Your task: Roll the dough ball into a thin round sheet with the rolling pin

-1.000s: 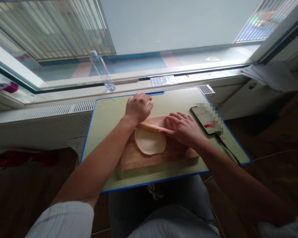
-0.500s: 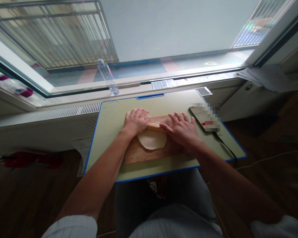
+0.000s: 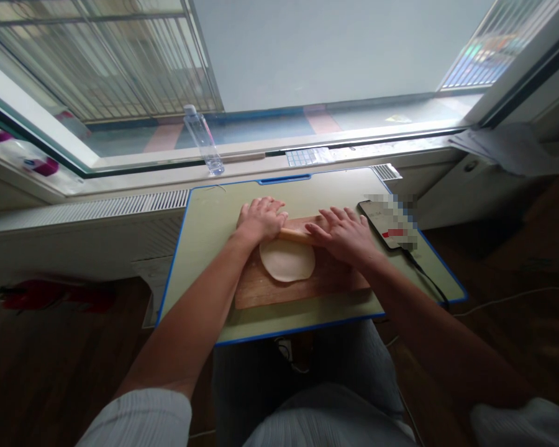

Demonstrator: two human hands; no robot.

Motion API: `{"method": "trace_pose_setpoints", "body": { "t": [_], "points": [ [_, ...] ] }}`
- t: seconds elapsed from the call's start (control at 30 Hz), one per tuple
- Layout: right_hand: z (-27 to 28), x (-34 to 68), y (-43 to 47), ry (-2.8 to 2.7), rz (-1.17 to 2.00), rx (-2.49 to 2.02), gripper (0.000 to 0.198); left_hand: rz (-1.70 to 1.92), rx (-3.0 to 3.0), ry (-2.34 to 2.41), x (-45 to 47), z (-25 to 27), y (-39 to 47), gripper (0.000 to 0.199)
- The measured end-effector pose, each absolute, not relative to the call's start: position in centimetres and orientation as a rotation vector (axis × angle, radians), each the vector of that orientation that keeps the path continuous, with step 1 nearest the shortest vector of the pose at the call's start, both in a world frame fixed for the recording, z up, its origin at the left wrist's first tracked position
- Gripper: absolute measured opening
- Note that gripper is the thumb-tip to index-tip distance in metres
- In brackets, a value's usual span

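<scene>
The left hand (image 3: 261, 220) and right hand (image 3: 347, 236) rest on opposite ends of a rolling pin (image 3: 297, 236), each grip uncurled with fingers reaching past it to the far side. The pin lies along the far edge of a flat round of dough (image 3: 287, 263), on a wooden board (image 3: 270, 296) atop the blue-edged surface (image 3: 205, 242). Right of the board lies a phone (image 3: 376, 218); far left, a clear bottle (image 3: 207, 144) stands on the windowsill (image 3: 153, 175).

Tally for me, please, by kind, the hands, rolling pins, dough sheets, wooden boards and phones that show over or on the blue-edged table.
Hands: 2, the left hand and the right hand
Rolling pin: 1
Dough sheet: 1
Wooden board: 1
Phone: 1
Total: 6
</scene>
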State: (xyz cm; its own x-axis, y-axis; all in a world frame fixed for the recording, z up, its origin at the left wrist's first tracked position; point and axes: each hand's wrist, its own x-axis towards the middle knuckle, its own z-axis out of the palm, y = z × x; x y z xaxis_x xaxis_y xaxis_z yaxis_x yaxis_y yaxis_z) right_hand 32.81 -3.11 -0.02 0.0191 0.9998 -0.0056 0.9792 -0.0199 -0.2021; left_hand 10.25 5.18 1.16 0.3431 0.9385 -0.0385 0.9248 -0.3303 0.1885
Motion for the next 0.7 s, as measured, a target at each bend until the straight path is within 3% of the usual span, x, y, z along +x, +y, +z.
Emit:
{"method": "trace_pose_setpoints", "body": {
  "t": [0.43, 0.7],
  "points": [
    [-0.2, 33.7, -0.9, -2.119, 0.147, -2.068, 0.071, 0.096, 2.361, 1.696, 10.9, 1.4, 6.9, 0.057],
    [-0.2, 33.9, 0.4, -2.03, 0.203, -2.091, 0.07, 0.056, 2.326, 1.723, 11.3, 1.3, 8.0, 0.059]
  ]
}}
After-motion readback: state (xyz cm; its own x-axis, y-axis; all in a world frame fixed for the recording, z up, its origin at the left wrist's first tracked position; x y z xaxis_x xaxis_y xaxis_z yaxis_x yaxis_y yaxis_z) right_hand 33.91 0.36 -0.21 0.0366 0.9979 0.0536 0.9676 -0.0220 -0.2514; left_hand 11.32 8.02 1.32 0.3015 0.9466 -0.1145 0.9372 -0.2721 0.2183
